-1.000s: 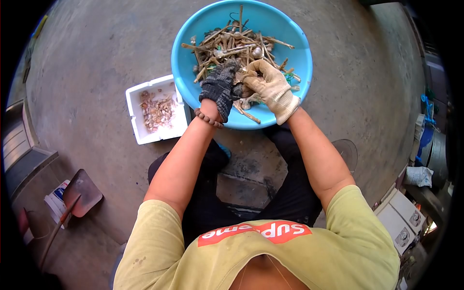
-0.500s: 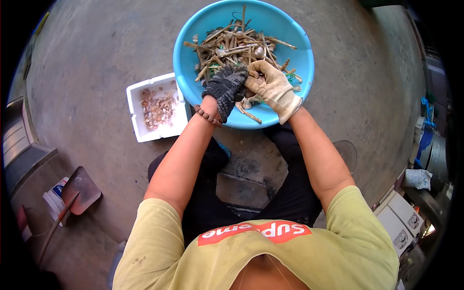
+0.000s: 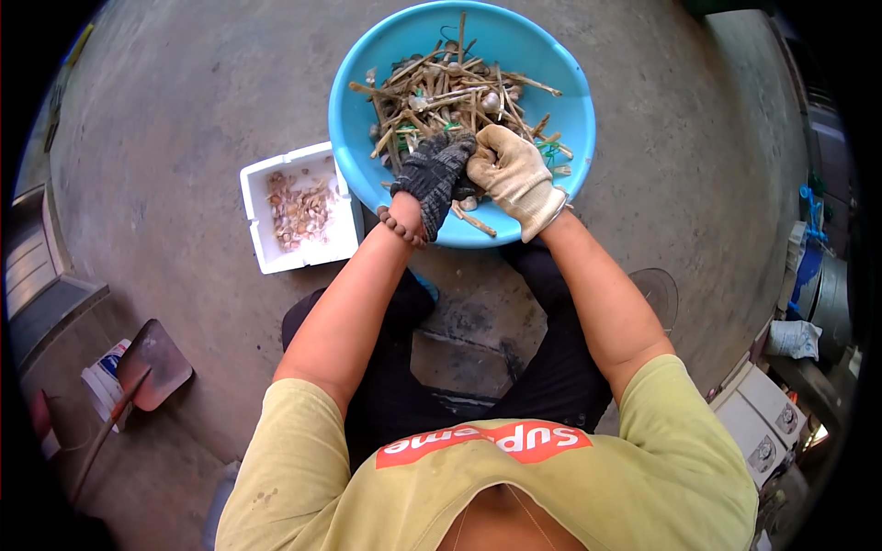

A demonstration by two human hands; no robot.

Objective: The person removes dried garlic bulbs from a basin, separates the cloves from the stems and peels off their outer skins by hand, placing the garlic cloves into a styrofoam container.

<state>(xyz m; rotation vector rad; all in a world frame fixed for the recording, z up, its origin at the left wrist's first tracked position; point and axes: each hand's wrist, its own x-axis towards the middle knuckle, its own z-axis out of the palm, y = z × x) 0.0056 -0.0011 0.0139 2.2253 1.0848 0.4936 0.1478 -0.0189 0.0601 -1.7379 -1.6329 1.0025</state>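
A wide blue basin (image 3: 355,69) holds a heap of dried garlic (image 3: 450,92) with long brown stalks and pale bulbs. Over the near part of the heap, my left hand (image 3: 434,173) wears a dark grey knit glove, its fingers closed. Pressed up against it, my right hand (image 3: 516,179) in a cream glove has its fingers curled inward. Whatever lies between the two hands is hidden by the gloves. Left of the basin, a white foam box (image 3: 259,248) contains loose reddish garlic cloves (image 3: 299,211).
A shovel (image 3: 156,363) leans by a white bucket (image 3: 103,386) at the left. On the right are a white two-burner stove (image 3: 758,422), a crumpled white bag (image 3: 794,340) and a metal drum (image 3: 831,298). Concrete floor (image 3: 211,83) surrounds the basin.
Both gloved hands have shifted slightly and turned against each other, the right fingers curling more. The reddish bit that showed between them is now covered. Basin and box stay put.
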